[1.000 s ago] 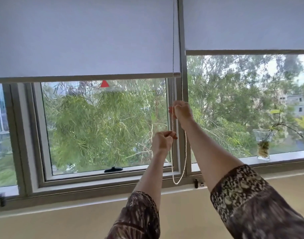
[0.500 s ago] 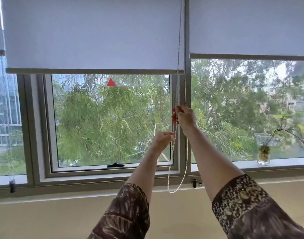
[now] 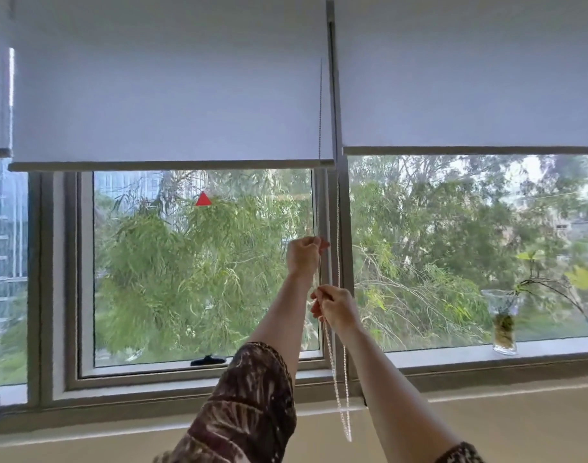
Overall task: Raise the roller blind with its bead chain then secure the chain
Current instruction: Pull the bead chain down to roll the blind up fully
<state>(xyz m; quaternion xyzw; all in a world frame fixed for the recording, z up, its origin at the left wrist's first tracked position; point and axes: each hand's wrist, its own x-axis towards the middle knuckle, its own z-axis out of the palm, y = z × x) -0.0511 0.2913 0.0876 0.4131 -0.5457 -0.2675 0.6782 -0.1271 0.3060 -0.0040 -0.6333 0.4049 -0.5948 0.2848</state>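
Observation:
The pale grey roller blind [image 3: 169, 95] covers the upper part of the middle window, its bottom bar level with the top of the pane. Its white bead chain [image 3: 339, 379] hangs as a long loop beside the window post, reaching below the sill. My left hand [image 3: 304, 253] is raised and closed on one strand of the chain. My right hand [image 3: 336, 307] is lower and pinches the same strand just under it. The other strand hangs free to the right of my hands.
A second blind [image 3: 469, 78] covers the top of the right window. A glass vase [image 3: 503, 324] with a leafy stem stands on the right sill. A black window latch [image 3: 208, 360] sits at the middle frame's bottom. A beige wall lies below the sill.
My hands have swapped heights: the left hand rose up the chain and the right hand came down below it. The blind's bottom bar sits a little higher against the window.

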